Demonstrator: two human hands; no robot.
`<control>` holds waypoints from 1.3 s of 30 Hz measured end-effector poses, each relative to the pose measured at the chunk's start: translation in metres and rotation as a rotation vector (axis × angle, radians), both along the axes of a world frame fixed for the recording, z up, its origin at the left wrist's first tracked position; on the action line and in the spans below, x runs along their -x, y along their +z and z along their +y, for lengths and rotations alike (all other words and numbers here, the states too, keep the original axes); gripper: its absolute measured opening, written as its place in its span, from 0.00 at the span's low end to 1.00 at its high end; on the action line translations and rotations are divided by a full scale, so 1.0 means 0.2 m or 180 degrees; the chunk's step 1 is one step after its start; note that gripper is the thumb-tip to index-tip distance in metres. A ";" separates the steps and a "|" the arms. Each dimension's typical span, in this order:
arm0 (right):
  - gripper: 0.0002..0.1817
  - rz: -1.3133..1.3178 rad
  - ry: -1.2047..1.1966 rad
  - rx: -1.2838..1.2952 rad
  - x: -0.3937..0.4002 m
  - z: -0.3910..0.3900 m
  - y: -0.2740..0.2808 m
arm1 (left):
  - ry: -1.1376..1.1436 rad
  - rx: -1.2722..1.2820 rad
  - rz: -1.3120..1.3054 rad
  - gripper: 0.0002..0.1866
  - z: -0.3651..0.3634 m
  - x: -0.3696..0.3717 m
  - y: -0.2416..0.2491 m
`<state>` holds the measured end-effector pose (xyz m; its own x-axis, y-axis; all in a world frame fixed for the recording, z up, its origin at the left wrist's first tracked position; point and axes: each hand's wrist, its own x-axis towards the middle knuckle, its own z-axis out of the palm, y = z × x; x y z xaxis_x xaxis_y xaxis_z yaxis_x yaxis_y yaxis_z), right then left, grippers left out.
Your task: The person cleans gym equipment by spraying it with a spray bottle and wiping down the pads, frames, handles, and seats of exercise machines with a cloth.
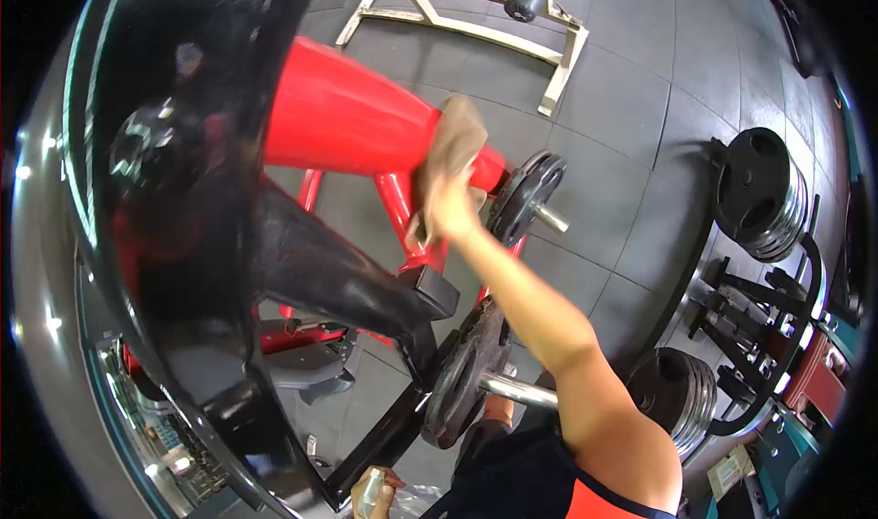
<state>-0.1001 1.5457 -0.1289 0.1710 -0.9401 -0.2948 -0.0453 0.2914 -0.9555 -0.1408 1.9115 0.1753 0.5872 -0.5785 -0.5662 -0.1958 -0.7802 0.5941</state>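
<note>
My right hand [453, 203] is stretched out and presses a brown cloth [455, 139] against the red tube [352, 112] of a gym machine; hand and cloth are blurred by motion. Near the bottom edge, my left hand [377, 496] is wrapped round the pale top of a clear bottle [416, 499]. Just right of the cloth, a black weight plate [530, 190] sits on a metal peg. Below my right forearm is a larger plate [464, 373] on a silver bar [521, 391].
The machine's thick black frame [197, 199] fills the left side. A cream metal stand [439, 21] is at the top. Stacked plates [754, 185] and more plates [672, 395] hang on a rack at the right. Grey floor tiles [604, 153] lie between.
</note>
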 end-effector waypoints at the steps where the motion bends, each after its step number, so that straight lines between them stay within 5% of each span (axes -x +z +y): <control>1: 0.49 0.0046 0.0494 0.0559 0.05 0.15 0.19 | -0.0045 0.0016 -0.0007 0.21 -0.02 -0.01 -0.02; 2: 0.43 0.1099 0.1431 0.0958 0.09 0.29 0.25 | -0.0072 0.0017 0.0020 0.21 -0.04 -0.01 -0.02; 3: 0.35 0.0508 0.1159 0.1242 0.14 0.32 0.30 | -0.0138 0.0043 -0.0001 0.21 -0.05 -0.02 -0.03; 4: 0.29 0.0962 0.1362 0.1653 0.16 0.28 0.30 | -0.0098 -0.0081 0.0311 0.22 -0.05 -0.04 -0.03; 7: 0.22 0.0291 0.2040 -0.0548 0.17 0.18 0.36 | -0.0182 -0.0220 0.0422 0.23 -0.13 -0.06 -0.01; 9: 0.17 -0.0126 0.1323 0.0165 0.23 0.34 0.17 | -0.0005 -0.0369 0.0395 0.24 -0.11 -0.04 0.00; 11: 0.17 0.0538 -0.0198 0.1818 0.28 0.42 0.23 | 0.0034 -0.0141 0.0359 0.24 -0.16 -0.01 -0.01; 13: 0.20 -0.1084 0.0922 -0.0532 0.27 0.34 0.25 | 0.0083 -0.0301 0.0186 0.23 -0.21 0.02 -0.01; 16: 0.34 -0.1137 0.0253 0.1650 0.02 0.04 0.52 | 0.0028 -0.0373 0.0216 0.23 -0.25 -0.01 -0.09; 19: 0.28 -0.0382 0.0218 0.3112 -0.03 -0.22 0.47 | -0.0020 -0.0457 0.0261 0.23 -0.27 -0.06 -0.18; 21: 0.27 -0.0335 -0.0354 0.2947 0.01 -0.28 0.06 | -0.0023 -0.0501 0.0291 0.23 -0.28 -0.10 -0.24; 24: 0.13 -0.0156 -0.1252 -0.0934 0.11 -0.35 -0.65 | 0.0000 -0.0569 0.0341 0.23 -0.26 -0.12 -0.30; 25: 0.16 -0.0527 -0.0916 -0.1509 0.02 -0.44 -1.17 | 0.0002 -0.0596 0.0354 0.23 -0.26 -0.13 -0.32; 27: 0.17 0.0757 -0.0114 -0.1567 -0.01 -0.58 -0.81 | -0.0015 -0.0622 0.0389 0.23 -0.26 -0.14 -0.35; 30: 0.22 -0.0408 -0.0408 0.0937 -0.03 -0.52 -0.28 | -0.0065 -0.0645 0.0441 0.23 -0.26 -0.14 -0.37; 32: 0.23 -0.0740 -0.0588 0.2160 0.02 -0.56 -0.21 | -0.0113 -0.0629 0.0447 0.22 -0.28 -0.15 -0.37; 33: 0.21 -0.0220 0.0210 0.0378 0.02 -0.63 -0.47 | -0.0128 -0.0609 0.0447 0.22 -0.27 -0.14 -0.37; 35: 0.17 0.1298 0.1134 0.1000 0.12 -0.72 -1.08 | -0.0135 -0.0591 0.0462 0.22 -0.24 -0.14 -0.36; 36: 0.21 0.1612 0.0740 0.0813 0.07 -0.66 -1.37 | -0.0148 -0.0564 0.0453 0.22 -0.24 -0.13 -0.35; 38: 0.28 0.1861 0.0517 0.0204 -0.03 -0.68 -1.32 | -0.0159 -0.0513 0.0447 0.22 -0.23 -0.13 -0.33; 39: 0.31 0.1826 0.0720 -0.0242 0.00 -0.63 -1.04 | -0.0163 -0.0497 0.0451 0.22 -0.22 -0.13 -0.31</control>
<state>-0.1009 1.4202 -0.3370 0.1579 -0.8719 -0.4635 -0.6142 0.2808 -0.7375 -0.1148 1.8671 0.1132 0.4673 -0.5042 -0.7262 -0.1606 -0.8562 0.4911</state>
